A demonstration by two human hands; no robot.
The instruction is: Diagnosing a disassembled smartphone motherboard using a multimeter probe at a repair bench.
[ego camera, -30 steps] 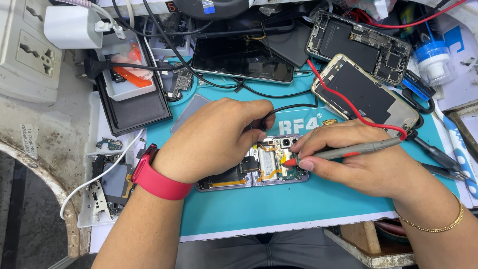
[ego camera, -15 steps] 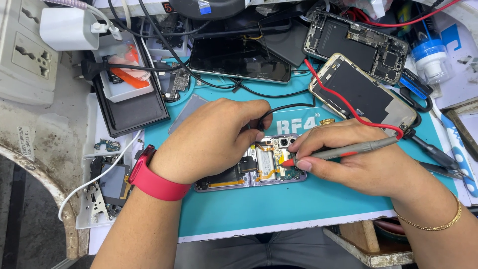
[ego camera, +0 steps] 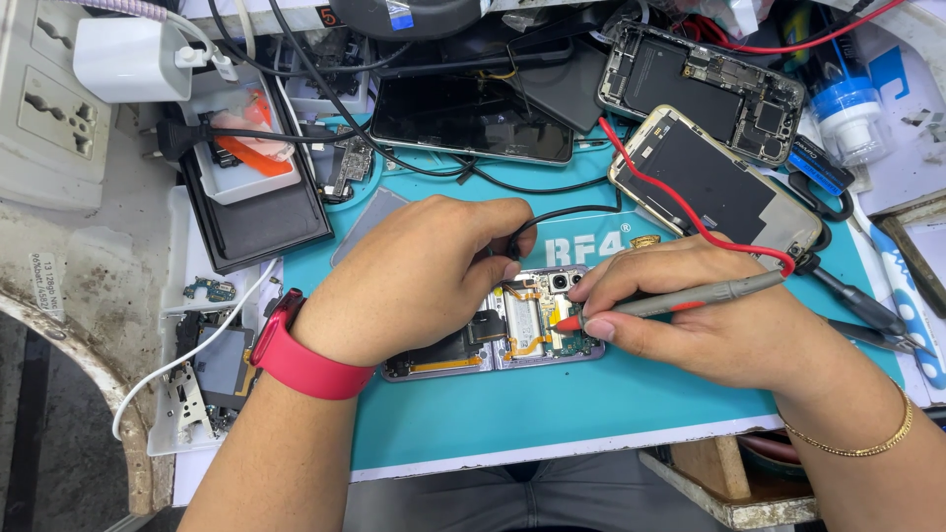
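Opened grey smartphone (ego camera: 512, 330), back removed and circuitry bare, lies centre on the turquoise rubber mat (ego camera: 591, 414). White label (ego camera: 44, 284) sits at nine o'clock. Left hand (ego camera: 419, 281) pins a black probe wire; right hand (ego camera: 719, 320) pinches the grey red-tipped probe (ego camera: 670, 299).

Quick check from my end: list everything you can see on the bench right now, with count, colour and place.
opened phone: 1, back off, centre of mat, under both hands
work mat: 1, teal, covers the bench
red-tipped probe: 1, grey, tip on the opened phone
black probe lead: 1, runs to the left fingers
other opened phones: 2, dark insides, upper right
dark-screen phone: 1, top centre
black tray: 1, upper left, white box inside
white charger: 1, top left
wall sockets: 2, off-white, far left
blue-capped bottle: 1, top right
left hand: red wristband, steadies the phone
right hand: gold bracelet, holds the red-tipped probe
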